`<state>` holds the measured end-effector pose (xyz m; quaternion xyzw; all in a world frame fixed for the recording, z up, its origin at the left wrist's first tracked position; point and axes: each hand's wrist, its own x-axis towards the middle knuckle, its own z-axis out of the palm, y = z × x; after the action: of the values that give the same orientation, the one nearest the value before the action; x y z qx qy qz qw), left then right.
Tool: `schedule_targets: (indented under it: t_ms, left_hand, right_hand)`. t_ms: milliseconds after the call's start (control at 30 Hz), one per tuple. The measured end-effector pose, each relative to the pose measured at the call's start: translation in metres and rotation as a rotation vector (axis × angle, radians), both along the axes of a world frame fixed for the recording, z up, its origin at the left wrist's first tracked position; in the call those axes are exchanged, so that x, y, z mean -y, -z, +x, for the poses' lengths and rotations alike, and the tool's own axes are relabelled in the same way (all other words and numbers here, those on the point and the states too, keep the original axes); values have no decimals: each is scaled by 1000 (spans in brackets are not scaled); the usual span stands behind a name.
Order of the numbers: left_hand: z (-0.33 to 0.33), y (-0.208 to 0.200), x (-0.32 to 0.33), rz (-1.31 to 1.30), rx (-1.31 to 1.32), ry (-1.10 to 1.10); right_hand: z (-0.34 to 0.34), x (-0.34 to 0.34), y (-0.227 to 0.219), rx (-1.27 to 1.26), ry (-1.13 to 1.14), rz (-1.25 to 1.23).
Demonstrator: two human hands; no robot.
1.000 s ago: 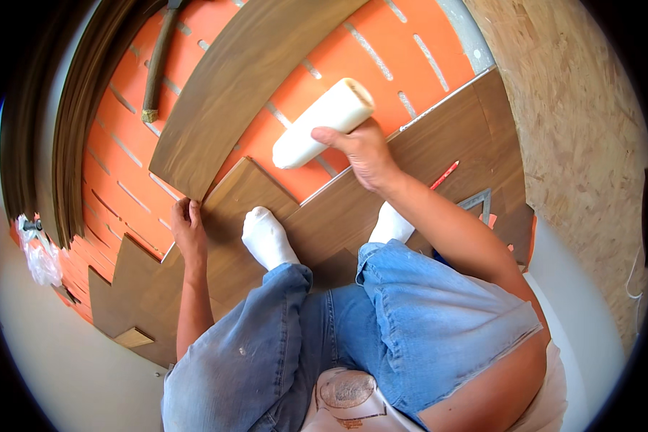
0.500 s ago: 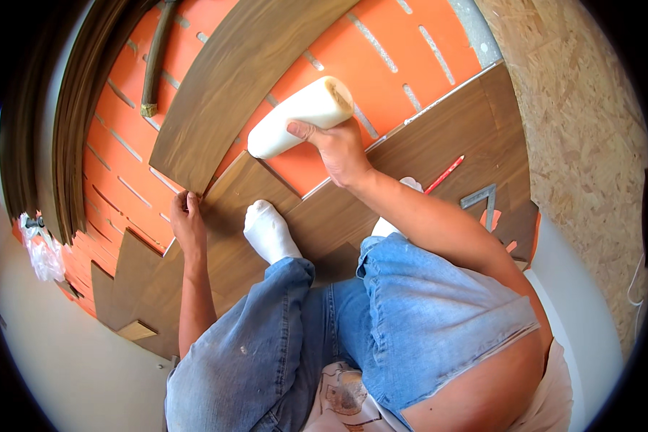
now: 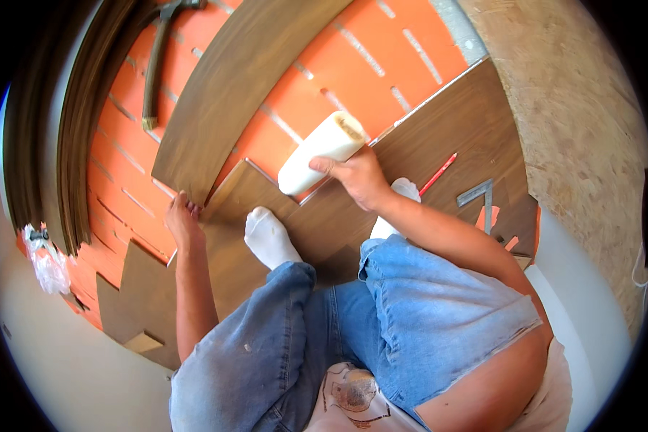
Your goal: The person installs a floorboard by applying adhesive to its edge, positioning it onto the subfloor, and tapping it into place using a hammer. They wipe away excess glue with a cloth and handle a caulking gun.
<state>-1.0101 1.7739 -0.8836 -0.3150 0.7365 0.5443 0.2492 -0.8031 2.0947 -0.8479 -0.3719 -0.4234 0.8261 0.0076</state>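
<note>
A loose brown wood-look floor plank lies slantwise over the orange underlay. My left hand is at its near end, fingers curled in against the corner; their tips are partly hidden. In my right hand is a thick white cylinder with a tan, worn-looking end, the thumb lying along its side. It is tilted above the edge of the laid planks, close to a short plank end. Whether it has a handle I cannot see.
A hammer rests on the orange underlay at the far left, beside stacked planks. A red pencil and a metal square lie at the right. My socked feet stand on the laid floor. Chipboard borders the right.
My right hand has brought the white cylinder lower, nearer to me and to the right. My left hand stays by the plank's near end. The view has shifted slightly.
</note>
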Motion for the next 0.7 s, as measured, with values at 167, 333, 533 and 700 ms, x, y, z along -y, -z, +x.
schedule_targets:
  t_ms: [167, 333, 533, 700]
  left_hand:
    - [-14, 28, 13, -1, 107, -259]
    - [-10, 27, 18, 113, 79, -258]
    - [-19, 5, 6, 245, 68, -179]
    - [-19, -5, 10, 419, 65, -83]
  right_hand:
    - [5, -26, -14, 10, 193, -124]
    - [46, -95, -28, 148, 473, -254]
    - [163, -184, -33, -126, 486, -562]
    - [244, -224, -7, -110, 696, -634]
